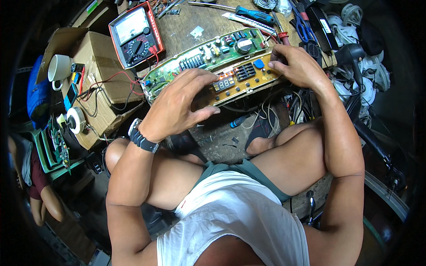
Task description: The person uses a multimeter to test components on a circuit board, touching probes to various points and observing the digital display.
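Observation:
A long, narrow brown circuit board (248, 81) with a digit display, push buttons and a blue round part lies in front of me, tilted up to the right. My left hand (177, 102), a dark-strapped watch on its wrist, spans the board's left end, fingers at the far edge and thumb at the near edge. My right hand (301, 64) is curled at the opposite end, its thumb on the board and its other fingers partly hidden. Just behind, a longer green circuit board (195, 65) carries many components in a pale frame.
An analog multimeter (135, 37) in a red case stands at the far left, its leads trailing over a cardboard box (100, 53). On that box are a white mug (60, 68) and a white spool (76, 119). A blue-handled screwdriver (255, 15) lies on the wooden bench (182, 26).

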{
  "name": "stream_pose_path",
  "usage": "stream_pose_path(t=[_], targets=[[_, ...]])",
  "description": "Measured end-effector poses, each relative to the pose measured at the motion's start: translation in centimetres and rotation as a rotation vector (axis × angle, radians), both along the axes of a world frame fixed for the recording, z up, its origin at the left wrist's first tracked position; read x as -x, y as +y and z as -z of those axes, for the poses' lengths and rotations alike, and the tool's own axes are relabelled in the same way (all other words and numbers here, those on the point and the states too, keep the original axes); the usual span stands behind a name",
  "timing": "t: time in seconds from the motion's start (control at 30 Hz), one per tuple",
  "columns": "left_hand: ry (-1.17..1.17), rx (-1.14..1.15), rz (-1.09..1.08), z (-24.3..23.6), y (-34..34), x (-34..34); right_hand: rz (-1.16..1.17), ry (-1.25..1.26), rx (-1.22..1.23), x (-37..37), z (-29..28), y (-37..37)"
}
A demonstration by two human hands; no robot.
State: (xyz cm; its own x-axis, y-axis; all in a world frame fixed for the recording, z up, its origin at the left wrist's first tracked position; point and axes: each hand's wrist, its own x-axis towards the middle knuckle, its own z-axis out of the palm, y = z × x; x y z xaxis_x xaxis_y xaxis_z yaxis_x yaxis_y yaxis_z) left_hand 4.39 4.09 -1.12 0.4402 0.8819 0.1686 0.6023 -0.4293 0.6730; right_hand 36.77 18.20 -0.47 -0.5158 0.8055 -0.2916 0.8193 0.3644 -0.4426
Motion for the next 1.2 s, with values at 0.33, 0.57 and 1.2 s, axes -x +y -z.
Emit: stream_pose_path(t=[0.33, 0.57, 1.2], targets=[[0.006, 0.039, 0.026, 1.2, 0.9, -0.6, -0.094, 0.116, -0.047, -0.3, 0.5, -0.2], [-0.036, 0.092, 0.048, 1.3, 1.5, -0.2, -0.283, 0.128, -0.033, 0.3, 0.3, -1.4], [-0.200, 0.274, 0.057, 2.1, 2.8, 0.4, -0.675, 0.121, -0.085, 5.5, 2.4, -12.1]])
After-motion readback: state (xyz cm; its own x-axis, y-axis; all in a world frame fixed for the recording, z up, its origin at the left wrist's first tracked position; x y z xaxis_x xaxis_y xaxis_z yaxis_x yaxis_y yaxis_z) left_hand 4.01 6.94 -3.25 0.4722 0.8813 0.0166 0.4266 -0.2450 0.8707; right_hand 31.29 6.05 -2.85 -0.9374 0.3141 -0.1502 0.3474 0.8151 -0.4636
